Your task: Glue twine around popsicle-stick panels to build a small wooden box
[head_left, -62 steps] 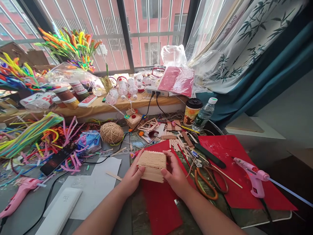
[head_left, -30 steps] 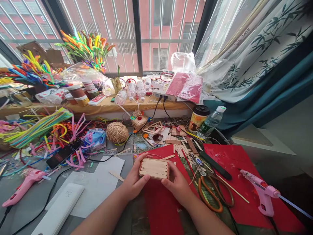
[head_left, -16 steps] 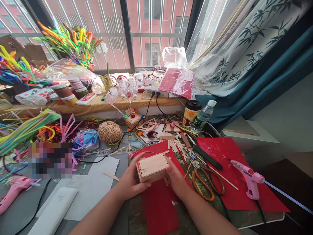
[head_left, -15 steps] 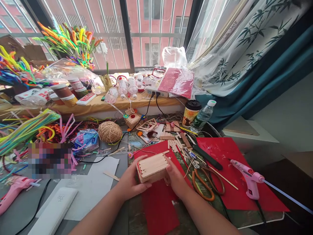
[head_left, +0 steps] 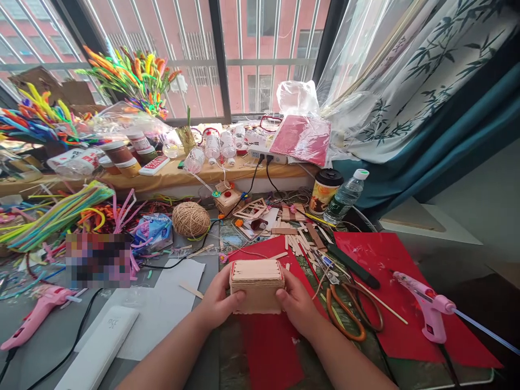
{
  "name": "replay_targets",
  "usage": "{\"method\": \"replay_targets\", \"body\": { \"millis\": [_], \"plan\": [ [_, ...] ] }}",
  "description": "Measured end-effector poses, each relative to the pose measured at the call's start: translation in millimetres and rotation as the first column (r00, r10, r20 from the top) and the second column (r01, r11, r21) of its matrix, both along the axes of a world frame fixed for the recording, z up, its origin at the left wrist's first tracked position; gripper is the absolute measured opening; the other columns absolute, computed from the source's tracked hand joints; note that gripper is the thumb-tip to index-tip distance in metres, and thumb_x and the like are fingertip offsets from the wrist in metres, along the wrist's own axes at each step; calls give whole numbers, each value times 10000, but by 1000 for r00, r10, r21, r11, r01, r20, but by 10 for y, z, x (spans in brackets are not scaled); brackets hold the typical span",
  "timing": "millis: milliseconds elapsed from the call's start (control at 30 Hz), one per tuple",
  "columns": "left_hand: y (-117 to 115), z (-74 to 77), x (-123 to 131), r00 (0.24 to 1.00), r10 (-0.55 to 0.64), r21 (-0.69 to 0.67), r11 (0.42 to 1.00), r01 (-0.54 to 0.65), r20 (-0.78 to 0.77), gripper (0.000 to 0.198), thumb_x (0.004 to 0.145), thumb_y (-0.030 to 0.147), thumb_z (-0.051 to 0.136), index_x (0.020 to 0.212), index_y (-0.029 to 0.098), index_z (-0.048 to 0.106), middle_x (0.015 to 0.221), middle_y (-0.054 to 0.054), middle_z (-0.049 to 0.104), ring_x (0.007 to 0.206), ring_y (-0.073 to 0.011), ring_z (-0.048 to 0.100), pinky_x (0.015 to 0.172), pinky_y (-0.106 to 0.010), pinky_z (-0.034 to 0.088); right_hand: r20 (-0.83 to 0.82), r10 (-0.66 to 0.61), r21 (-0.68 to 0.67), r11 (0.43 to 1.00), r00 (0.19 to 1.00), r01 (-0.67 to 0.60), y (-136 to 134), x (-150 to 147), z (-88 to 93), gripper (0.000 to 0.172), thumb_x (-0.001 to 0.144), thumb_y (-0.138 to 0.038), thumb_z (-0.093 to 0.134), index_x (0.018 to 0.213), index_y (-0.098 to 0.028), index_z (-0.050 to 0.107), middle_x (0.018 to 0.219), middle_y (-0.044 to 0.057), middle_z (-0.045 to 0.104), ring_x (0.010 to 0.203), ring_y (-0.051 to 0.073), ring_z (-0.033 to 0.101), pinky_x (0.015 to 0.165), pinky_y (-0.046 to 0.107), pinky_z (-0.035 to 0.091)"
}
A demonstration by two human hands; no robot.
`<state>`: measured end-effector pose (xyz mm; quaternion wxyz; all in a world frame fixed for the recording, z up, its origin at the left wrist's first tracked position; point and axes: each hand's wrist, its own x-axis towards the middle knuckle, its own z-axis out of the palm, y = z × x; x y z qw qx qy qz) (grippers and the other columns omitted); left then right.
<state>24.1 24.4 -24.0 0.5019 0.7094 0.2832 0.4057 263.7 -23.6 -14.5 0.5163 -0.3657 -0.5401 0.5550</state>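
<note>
A small box built of wooden craft sticks (head_left: 257, 285) is held between both my hands above a red paper sheet (head_left: 268, 346). My left hand (head_left: 217, 303) grips its left side, thumb on the front face. My right hand (head_left: 298, 304) grips its right side the same way. The box's stick-lined top faces up and its flat front wall faces me. Loose craft sticks (head_left: 298, 238) lie scattered just beyond the box.
Orange-handled scissors (head_left: 353, 317) and a pink glue gun (head_left: 426, 306) lie to the right on red paper. A twine ball (head_left: 190, 219), pipe cleaners (head_left: 57, 216), a second glue gun (head_left: 36, 314) and a white box (head_left: 99, 346) sit left. A cup (head_left: 325, 190) and bottle (head_left: 345, 197) stand behind.
The box has been turned in my hands: earlier tilted with its top toward me, it is now level with the front wall facing me. Both hands have kept their grip.
</note>
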Motion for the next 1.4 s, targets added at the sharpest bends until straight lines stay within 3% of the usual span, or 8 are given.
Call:
{"method": "replay_targets", "body": {
  "millis": [167,333,533,700,867,1067,1233,1400],
  "plan": [
    [-6,-50,17,998,66,-25,998,-65,16,696,957,528,739,1545,233,510,1525,-155,619,1410,-370,584,1161,-466,494,-6,-113,-22,993,994,113,-8,-31,-70,638,934,-535,821,1472,-283,588,1481,118,672,1342,317,649,1102,436,543],
    [28,-34,33,983,185,-90,979,-184,3,726,887,511,829,1501,235,557,1501,-139,634,1410,-369,572,1189,-469,455,0,-70,-59,996,998,70,23,-37,-124,653,936,-477,832,1511,-297,580,1533,109,647,1358,317,648,1106,458,546],
    [118,-159,38,918,397,-232,895,-380,27,566,1043,610,576,1451,218,581,1469,-133,654,1439,-325,557,1184,-443,446,222,-107,107,991,969,85,33,56,-62,631,941,-502,816,1497,-273,624,1470,123,682,1351,327,639,1116,459,528],
    [200,-188,3,795,599,-231,791,-567,97,595,992,555,688,1467,286,452,1422,-70,587,1342,-260,553,1125,-366,449,634,-233,278,958,737,63,68,85,-41,360,989,-334,757,1336,-247,713,1262,114,752,1193,302,672,1045,466,540],
    [252,-179,-26,756,648,-231,753,-616,97,546,985,519,693,1422,296,451,1305,-38,577,1176,-224,589,975,-300,494,760,-242,293,956,603,15,101,-30,-42,300,870,-106,803,1136,-243,788,1222,103,757,1186,321,648,1090,521,483],
    [159,-68,-31,852,516,-169,850,-498,88,565,934,560,722,1391,274,554,1353,-65,605,1214,-284,592,1009,-349,491,856,-356,273,927,374,257,25,424,282,222,1033,-249,617,1212,-233,746,1226,128,768,1150,304,689,1024,434,514],
    [6,34,-24,985,162,16,987,-161,-54,651,845,438,834,1419,254,589,1325,-110,671,1199,-337,644,1035,-414,516,960,-265,165,800,92,577,8,1127,309,340,1006,-405,647,733,-211,711,682,131,724,654,291,688,636,364,436],
    [-162,45,36,972,-118,35,991,128,-202,740,883,298,816,1521,302,441,1465,-143,623,1327,-342,638,1104,-436,526,970,-225,129,791,88,599,58,1253,71,217,928,-407,732,814,-223,738,784,90,778,712,253,703,606,312,368]
  ]
}}
